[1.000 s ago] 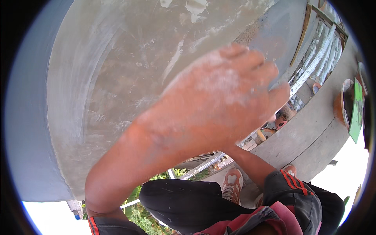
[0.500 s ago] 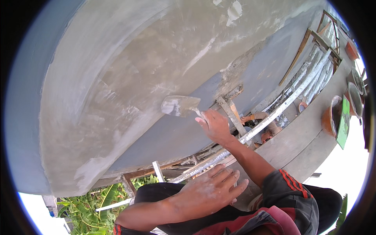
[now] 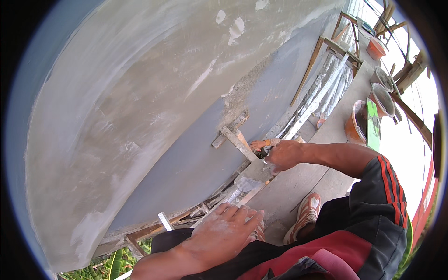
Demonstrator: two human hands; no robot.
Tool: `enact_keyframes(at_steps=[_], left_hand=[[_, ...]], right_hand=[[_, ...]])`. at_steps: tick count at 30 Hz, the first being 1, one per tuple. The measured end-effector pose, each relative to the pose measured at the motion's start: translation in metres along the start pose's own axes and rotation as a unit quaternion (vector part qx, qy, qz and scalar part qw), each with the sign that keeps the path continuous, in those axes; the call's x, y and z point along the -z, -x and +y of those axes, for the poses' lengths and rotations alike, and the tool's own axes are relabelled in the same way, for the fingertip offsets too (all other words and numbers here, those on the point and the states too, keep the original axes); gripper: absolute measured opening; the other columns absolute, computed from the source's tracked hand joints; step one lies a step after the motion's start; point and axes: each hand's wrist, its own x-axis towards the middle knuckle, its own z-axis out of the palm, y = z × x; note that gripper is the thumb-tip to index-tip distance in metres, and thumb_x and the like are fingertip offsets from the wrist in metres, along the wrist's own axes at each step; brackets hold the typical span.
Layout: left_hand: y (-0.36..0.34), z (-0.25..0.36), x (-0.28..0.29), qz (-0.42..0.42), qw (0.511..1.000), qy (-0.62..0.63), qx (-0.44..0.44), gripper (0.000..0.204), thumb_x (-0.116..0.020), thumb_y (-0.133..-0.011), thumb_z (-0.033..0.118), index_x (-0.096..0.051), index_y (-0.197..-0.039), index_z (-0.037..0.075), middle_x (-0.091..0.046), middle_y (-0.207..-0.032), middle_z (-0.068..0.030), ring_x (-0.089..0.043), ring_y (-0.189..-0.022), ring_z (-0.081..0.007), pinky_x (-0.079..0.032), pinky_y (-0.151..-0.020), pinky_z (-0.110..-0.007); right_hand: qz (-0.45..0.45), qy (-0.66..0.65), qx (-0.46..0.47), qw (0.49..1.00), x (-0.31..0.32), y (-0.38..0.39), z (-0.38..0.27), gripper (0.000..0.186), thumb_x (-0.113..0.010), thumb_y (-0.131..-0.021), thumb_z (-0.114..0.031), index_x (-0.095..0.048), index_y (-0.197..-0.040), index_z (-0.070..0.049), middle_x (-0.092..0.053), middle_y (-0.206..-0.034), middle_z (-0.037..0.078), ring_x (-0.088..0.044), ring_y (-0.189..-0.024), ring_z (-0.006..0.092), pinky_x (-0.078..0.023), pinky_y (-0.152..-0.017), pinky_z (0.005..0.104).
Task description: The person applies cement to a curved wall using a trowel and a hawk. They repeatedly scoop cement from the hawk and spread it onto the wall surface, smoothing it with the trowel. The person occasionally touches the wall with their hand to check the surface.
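Note:
My right hand [image 3: 285,156] is closed round the handle of a plastering trowel. The trowel's grey, smeared blade [image 3: 253,175] points down to the left, by the gap between the wall and the planks. Whether it touches anything there I cannot tell. My left hand [image 3: 226,233] lies palm down over my knee, dusty with plaster, its fingers stretched out and holding nothing. Before me is the wall, with a wide patch of damp beige plaster [image 3: 126,126] and a smoother blue-grey area [image 3: 182,172] below it. Another person's hand [image 3: 257,145] shows just beyond my right hand.
Wooden props [image 3: 238,142] stick out from the wall. A plank walkway [image 3: 322,158] runs to the far right, bearing orange buckets [image 3: 355,123] of mortar and a green board [image 3: 373,126]. A long pale straightedge [image 3: 317,98] lies along the gap. Leaves [image 3: 114,266] show below.
My right hand has moved from the wall toward the walkway, taking the trowel away from the plaster. My view has swung right. The left hand stays by my knee.

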Motion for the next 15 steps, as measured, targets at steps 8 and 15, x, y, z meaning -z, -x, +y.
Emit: enact_keyframes(at_steps=[8, 15], left_hand=[[-0.001, -0.003, 0.006, -0.025, 0.999, -0.016, 0.034, 0.062, -0.071, -0.107, 0.038, -0.054, -0.16, 0.009, -0.068, -0.138, -0.0195, -0.064, -0.132, -0.0389, -0.047, -0.117, -0.049], [0.006, -0.009, 0.001, -0.032, 0.996, -0.014, 0.088, 0.062, -0.069, -0.108, 0.039, -0.055, -0.16, 0.008, -0.068, -0.139, -0.0194, -0.065, -0.131, -0.0398, -0.047, -0.118, -0.049]], right_hand=[[-0.065, 0.026, -0.169, 0.983, -0.039, 0.111, 0.051, 0.029, -0.07, -0.091, -0.003, -0.074, -0.12, 0.0, -0.079, -0.11, 0.025, -0.078, -0.112, 0.042, -0.063, -0.097, 0.0534], [-0.064, -0.008, -0.14, 0.988, -0.08, 0.098, 0.075, 0.033, -0.08, -0.091, -0.014, -0.074, -0.121, 0.0, -0.079, -0.113, 0.024, -0.076, -0.115, 0.0447, -0.061, -0.1, 0.0549]])
